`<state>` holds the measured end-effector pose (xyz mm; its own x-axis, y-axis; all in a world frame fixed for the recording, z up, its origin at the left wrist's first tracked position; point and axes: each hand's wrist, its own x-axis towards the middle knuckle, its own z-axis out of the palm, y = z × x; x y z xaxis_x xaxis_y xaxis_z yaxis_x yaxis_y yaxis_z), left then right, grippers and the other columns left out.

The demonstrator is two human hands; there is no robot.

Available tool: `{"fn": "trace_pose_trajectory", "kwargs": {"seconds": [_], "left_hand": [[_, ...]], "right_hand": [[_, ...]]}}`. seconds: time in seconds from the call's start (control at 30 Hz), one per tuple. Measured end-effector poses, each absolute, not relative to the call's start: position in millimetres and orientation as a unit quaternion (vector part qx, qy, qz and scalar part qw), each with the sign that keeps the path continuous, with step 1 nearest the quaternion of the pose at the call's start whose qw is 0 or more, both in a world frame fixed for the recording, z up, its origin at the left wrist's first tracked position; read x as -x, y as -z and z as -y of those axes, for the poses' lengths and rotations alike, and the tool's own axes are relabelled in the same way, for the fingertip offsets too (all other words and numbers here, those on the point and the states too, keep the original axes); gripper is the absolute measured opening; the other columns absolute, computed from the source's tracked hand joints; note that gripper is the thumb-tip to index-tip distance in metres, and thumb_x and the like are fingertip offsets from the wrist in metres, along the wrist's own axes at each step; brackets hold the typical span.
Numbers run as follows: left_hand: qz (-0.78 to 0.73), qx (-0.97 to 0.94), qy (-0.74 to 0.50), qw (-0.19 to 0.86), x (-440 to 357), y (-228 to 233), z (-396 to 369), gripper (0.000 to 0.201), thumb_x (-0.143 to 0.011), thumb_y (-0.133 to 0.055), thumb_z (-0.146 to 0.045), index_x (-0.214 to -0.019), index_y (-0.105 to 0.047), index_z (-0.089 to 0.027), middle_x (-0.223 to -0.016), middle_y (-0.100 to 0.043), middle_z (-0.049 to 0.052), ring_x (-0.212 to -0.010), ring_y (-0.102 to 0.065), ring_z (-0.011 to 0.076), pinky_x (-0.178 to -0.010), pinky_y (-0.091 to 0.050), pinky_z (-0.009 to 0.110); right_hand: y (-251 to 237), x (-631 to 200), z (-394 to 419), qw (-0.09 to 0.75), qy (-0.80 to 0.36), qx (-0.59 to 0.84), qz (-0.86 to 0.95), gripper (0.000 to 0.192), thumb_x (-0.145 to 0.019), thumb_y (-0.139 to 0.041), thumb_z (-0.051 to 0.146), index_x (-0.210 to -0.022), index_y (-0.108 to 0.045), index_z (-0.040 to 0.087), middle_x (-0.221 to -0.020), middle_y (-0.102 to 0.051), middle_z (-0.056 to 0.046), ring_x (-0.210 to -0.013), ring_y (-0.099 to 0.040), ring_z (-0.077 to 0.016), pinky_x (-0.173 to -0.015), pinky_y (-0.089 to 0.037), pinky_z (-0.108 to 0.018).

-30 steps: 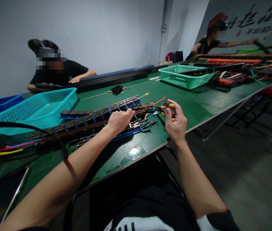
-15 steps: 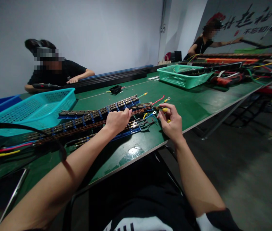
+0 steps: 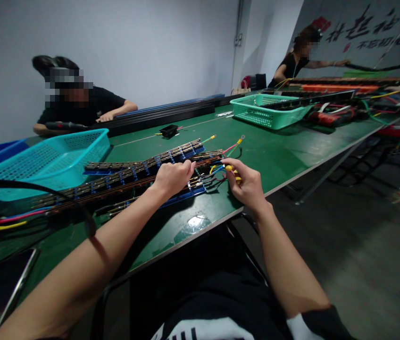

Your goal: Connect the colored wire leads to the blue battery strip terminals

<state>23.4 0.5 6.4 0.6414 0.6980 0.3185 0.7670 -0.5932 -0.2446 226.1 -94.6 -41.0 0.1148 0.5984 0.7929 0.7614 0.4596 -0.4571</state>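
Observation:
My left hand is closed over copper-coloured strips that run along a long dark assembly with blue clips. What its fingertips pinch is partly hidden. Close to the wire ends, my right hand has its fingers curled round yellow-handled pliers; the jaws are hard to see. Thin coloured wires spread out between the two hands. Beyond the right fingers, a red wire and a yellow-green wire point away, with a ring terminal at the tip.
A turquoise basket stands at the left, a green basket farther back. Behind lie long black profiles and a small black part. A phone-like slab lies at lower left. Two people work across the table.
My right hand has moved left with the yellow-handled pliers, nearer the wire ends. The red and yellow-green wire tips now lie closer together. My left hand keeps its place.

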Motion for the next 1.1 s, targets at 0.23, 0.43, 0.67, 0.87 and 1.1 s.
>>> {"fn": "trace_pose_trajectory", "kwargs": {"seconds": [0.23,0.43,0.67,0.87,1.1], "left_hand": [[0.386,0.898,0.099,0.188,-22.0,-7.2,-1.3,0.052,-0.108,-0.024,-0.038,-0.095,-0.069,-0.015,-0.084,-0.077,0.014,-0.073,-0.075,0.0287,-0.058,-0.046,0.030],[0.374,0.903,0.114,0.176,-21.8,-8.3,-1.6,0.050,-0.107,-0.027,-0.039,-0.093,-0.068,-0.016,-0.084,-0.077,0.013,-0.069,-0.073,0.0249,-0.056,-0.044,0.028],[0.363,0.909,0.127,0.157,-23.4,-8.6,1.7,0.050,-0.107,-0.028,-0.040,-0.089,-0.068,-0.016,-0.078,-0.075,0.012,-0.066,-0.071,0.0226,-0.057,-0.042,0.027],[0.378,0.903,0.118,0.166,-22.7,-10.3,1.3,0.051,-0.107,-0.026,-0.040,-0.090,-0.068,-0.016,-0.077,-0.074,0.012,-0.067,-0.072,0.0242,-0.057,-0.042,0.028],[0.380,0.905,0.102,0.162,-25.4,-8.5,3.4,0.049,-0.108,-0.028,-0.041,-0.093,-0.067,-0.016,-0.083,-0.076,0.012,-0.073,-0.074,0.0267,-0.057,-0.042,0.029]], "right_hand": [[42.6,-224.3,92.6,0.609,0.048,0.532,0.585,0.038,-0.095,-0.052,0.024,-0.133,-0.052,0.026,-0.108,-0.075,-0.005,-0.062,-0.063,-0.0102,-0.059,-0.052,-0.026],[45.7,-226.4,91.3,0.657,0.057,0.544,0.518,0.044,-0.093,-0.051,0.024,-0.137,-0.048,0.027,-0.108,-0.074,-0.005,-0.070,-0.066,-0.0124,-0.055,-0.048,-0.025],[46.4,-226.2,90.6,0.648,0.070,0.552,0.521,0.044,-0.094,-0.050,0.024,-0.138,-0.048,0.028,-0.110,-0.074,-0.005,-0.071,-0.066,-0.0132,-0.058,-0.051,-0.027],[46.6,-227.0,89.4,0.617,0.089,0.559,0.547,0.040,-0.095,-0.050,0.022,-0.135,-0.051,0.028,-0.108,-0.075,-0.004,-0.075,-0.070,-0.0153,-0.071,-0.056,-0.032],[46.4,-227.6,91.1,0.558,0.104,0.540,0.622,0.031,-0.095,-0.049,0.019,-0.121,-0.063,0.028,-0.112,-0.076,-0.004,-0.087,-0.074,-0.0171,-0.073,-0.057,-0.029]]}}
